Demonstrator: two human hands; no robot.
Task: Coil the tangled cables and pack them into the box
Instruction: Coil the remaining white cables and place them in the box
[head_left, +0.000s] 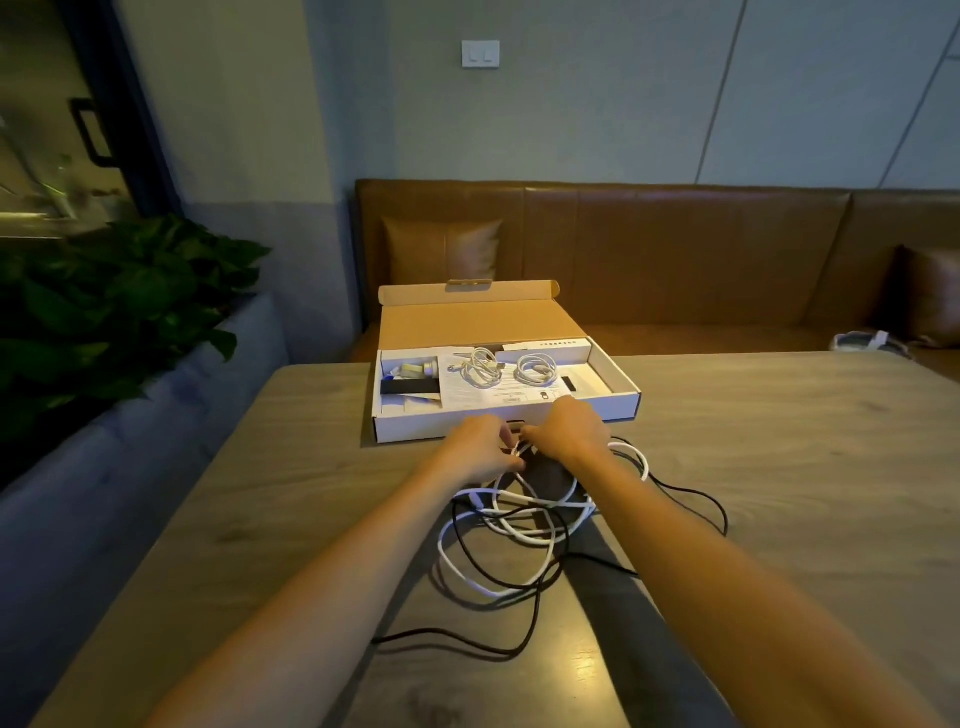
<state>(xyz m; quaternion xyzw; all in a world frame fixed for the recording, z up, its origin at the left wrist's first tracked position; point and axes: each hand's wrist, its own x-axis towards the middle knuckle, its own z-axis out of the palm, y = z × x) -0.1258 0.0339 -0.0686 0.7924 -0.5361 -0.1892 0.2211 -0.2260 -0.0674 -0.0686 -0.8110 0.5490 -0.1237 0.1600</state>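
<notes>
Forearms were extended mid-frame, white cable (519, 531) pinched by fingers of left hand (480, 441) and right hand (566, 428); untangling judged underway, coiling next.

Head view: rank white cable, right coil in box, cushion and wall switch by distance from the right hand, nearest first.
1. white cable: pinched by the right hand, on the table.
2. right coil: inside the box, just beyond.
3. cushion: on the sofa, far left.
4. wall switch: high on the wall.
</notes>
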